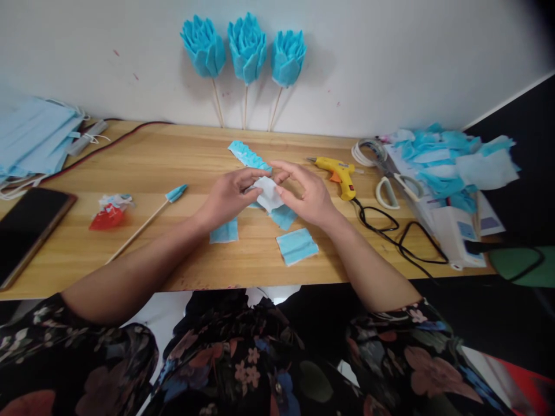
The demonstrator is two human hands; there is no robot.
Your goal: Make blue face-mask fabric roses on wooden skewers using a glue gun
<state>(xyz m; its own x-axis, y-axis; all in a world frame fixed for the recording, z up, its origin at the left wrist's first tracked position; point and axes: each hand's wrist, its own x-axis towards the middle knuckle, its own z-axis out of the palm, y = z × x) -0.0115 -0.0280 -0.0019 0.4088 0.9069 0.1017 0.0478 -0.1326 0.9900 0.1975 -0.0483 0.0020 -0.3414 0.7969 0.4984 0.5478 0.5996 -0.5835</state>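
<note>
Between my fingertips is a small piece of white fabric, pinched at its left edge by my left hand and at its right by my right hand. Both hands are closed on it, just above the table. Beneath and around them lie cut blue fabric pieces: one square in front of my right hand, another partly under my left wrist. A pleated blue strip lies just beyond my fingers. Left of my left forearm rests a wooden stick with a blue wrapped tip.
Three blue fabric flowers on sticks lean against the wall. A yellow glue gun, its black cord, scissors and a scrap pile are right. Leftward are face masks, a phone and a red item.
</note>
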